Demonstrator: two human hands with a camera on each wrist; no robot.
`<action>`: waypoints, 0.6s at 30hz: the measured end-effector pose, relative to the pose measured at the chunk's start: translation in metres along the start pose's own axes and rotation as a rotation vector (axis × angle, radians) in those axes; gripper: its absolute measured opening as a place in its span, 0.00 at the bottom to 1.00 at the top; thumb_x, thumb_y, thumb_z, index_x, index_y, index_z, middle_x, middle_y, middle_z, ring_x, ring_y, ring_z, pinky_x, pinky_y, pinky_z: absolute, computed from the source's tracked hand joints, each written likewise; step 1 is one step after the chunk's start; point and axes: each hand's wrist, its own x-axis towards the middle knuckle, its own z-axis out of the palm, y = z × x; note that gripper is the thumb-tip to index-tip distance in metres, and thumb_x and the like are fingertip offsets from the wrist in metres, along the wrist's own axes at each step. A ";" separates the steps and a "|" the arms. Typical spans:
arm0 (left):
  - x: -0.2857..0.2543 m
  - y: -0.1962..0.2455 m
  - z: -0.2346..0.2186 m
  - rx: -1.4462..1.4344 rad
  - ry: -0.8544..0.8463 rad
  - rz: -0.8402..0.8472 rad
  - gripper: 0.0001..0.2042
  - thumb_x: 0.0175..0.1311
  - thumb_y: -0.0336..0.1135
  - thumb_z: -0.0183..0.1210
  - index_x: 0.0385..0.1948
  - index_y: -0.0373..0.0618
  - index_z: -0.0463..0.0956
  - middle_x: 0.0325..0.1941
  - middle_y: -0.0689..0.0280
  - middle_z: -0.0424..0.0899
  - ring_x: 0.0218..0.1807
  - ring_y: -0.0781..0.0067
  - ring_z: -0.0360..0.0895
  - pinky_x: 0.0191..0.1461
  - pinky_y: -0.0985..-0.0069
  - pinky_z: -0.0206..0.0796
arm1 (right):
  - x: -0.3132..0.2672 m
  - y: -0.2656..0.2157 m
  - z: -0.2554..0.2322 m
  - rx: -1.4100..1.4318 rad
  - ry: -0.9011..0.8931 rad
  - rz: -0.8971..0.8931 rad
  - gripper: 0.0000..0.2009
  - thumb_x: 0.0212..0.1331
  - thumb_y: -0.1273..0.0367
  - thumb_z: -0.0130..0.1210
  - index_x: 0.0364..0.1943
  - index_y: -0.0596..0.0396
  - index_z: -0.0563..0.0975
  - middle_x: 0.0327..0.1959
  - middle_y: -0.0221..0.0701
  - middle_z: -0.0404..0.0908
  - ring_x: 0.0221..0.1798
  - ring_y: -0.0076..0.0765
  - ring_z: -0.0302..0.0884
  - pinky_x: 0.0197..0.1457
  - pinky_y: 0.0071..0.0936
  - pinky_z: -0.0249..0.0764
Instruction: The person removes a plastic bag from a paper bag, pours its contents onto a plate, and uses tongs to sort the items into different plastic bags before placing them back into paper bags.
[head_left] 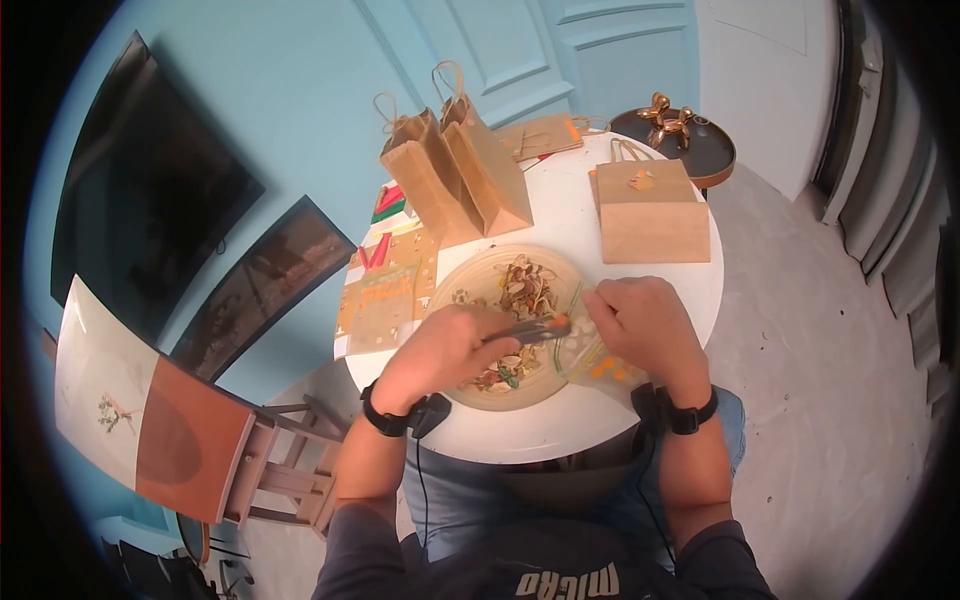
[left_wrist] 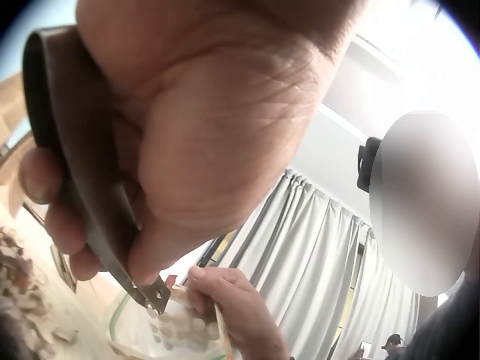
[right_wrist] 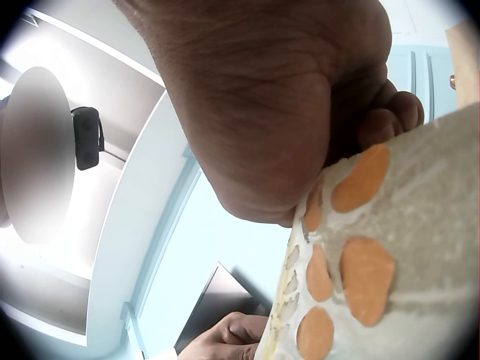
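My left hand (head_left: 445,345) grips dark metal tongs (head_left: 515,334), its fingers wrapped around both arms in the left wrist view. A small orange-red piece (head_left: 562,322) shows at the tong tips, right by the bag's mouth. With its thumb and fingers, my right hand (head_left: 650,325) pinches the upper edge of a clear zip bag (head_left: 598,366) printed with orange shapes. The bag's mouth is spread, and its green seal line shows in the left wrist view. Beneath the tongs, a round wooden tray (head_left: 452,282) carries heaps of mixed dried pieces (head_left: 528,288), partly hidden by my left hand.
Two tall paper bags (head_left: 455,175) stand at the back left of the white round table (head_left: 560,215). Another paper bag (head_left: 655,225) stands at the back right. A flat printed pouch (head_left: 378,305) lies left of the tray. Behind is a dark side table (head_left: 705,150).
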 end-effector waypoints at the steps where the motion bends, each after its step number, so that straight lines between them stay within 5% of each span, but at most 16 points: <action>1: 0.002 0.011 0.000 0.018 -0.023 -0.035 0.13 0.74 0.38 0.69 0.50 0.39 0.90 0.39 0.47 0.91 0.43 0.42 0.89 0.49 0.52 0.78 | 0.000 -0.001 0.000 -0.006 -0.002 0.003 0.21 0.79 0.61 0.58 0.25 0.58 0.84 0.24 0.49 0.84 0.31 0.63 0.84 0.41 0.53 0.80; 8: -0.014 -0.017 0.003 0.109 0.135 -0.157 0.17 0.69 0.39 0.75 0.53 0.37 0.89 0.40 0.48 0.90 0.41 0.41 0.88 0.46 0.55 0.79 | -0.002 0.001 -0.004 -0.012 0.005 0.006 0.21 0.79 0.61 0.58 0.26 0.58 0.84 0.24 0.48 0.84 0.31 0.62 0.84 0.41 0.54 0.80; 11: -0.029 -0.018 0.005 0.198 0.049 -0.246 0.17 0.69 0.39 0.75 0.51 0.37 0.88 0.40 0.48 0.90 0.41 0.39 0.88 0.47 0.54 0.79 | -0.002 -0.001 -0.004 -0.015 -0.002 0.007 0.21 0.79 0.61 0.58 0.26 0.58 0.84 0.24 0.48 0.84 0.31 0.62 0.85 0.42 0.54 0.79; 14: -0.046 -0.019 0.024 0.169 0.077 -0.102 0.17 0.68 0.40 0.76 0.49 0.37 0.88 0.41 0.48 0.90 0.43 0.39 0.89 0.48 0.52 0.80 | -0.002 -0.002 -0.004 -0.012 -0.010 0.008 0.21 0.79 0.61 0.58 0.26 0.58 0.84 0.24 0.48 0.84 0.31 0.62 0.85 0.42 0.54 0.79; 18: -0.050 -0.019 0.035 0.358 0.064 -0.215 0.17 0.67 0.39 0.76 0.50 0.36 0.87 0.43 0.46 0.89 0.44 0.35 0.88 0.50 0.48 0.80 | -0.003 -0.003 -0.003 -0.009 -0.005 0.004 0.21 0.79 0.61 0.58 0.26 0.58 0.83 0.25 0.48 0.84 0.32 0.62 0.85 0.42 0.54 0.79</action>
